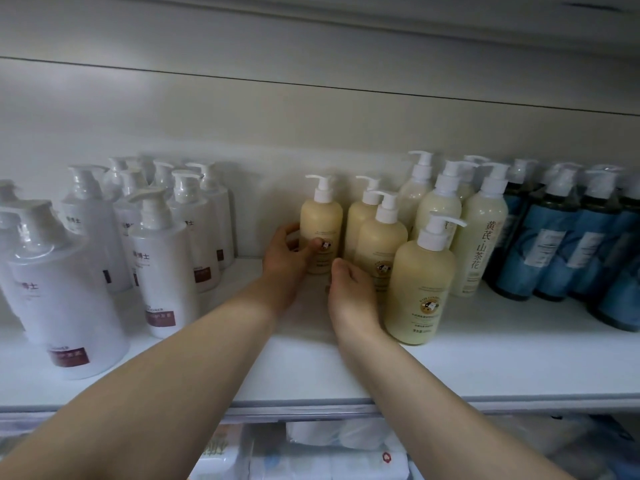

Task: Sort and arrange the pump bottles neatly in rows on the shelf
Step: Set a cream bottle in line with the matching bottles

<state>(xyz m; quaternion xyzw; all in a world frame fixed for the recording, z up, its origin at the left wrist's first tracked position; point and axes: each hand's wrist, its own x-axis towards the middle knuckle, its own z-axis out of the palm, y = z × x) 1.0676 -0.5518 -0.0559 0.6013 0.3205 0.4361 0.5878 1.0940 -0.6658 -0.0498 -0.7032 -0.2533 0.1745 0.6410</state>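
Observation:
A cream pump bottle (322, 220) stands at the back middle of the white shelf (485, 362). My left hand (285, 261) grips its lower half, thumb across the label. My right hand (349, 289) sits just in front of it, fingers loosely curled beside a second cream bottle (381, 244); whether it holds that bottle is unclear. A third cream bottle (362, 216) stands behind and a larger-looking one (420, 282) stands nearest the front, right of my right wrist.
Several white shrink-wrapped pump bottles (159, 258) crowd the left side. Pale tall bottles (481, 230) and blue bottles (554, 244) fill the right. The upper shelf's underside (311, 81) hangs overhead. Packaged goods (329, 452) lie below the shelf edge.

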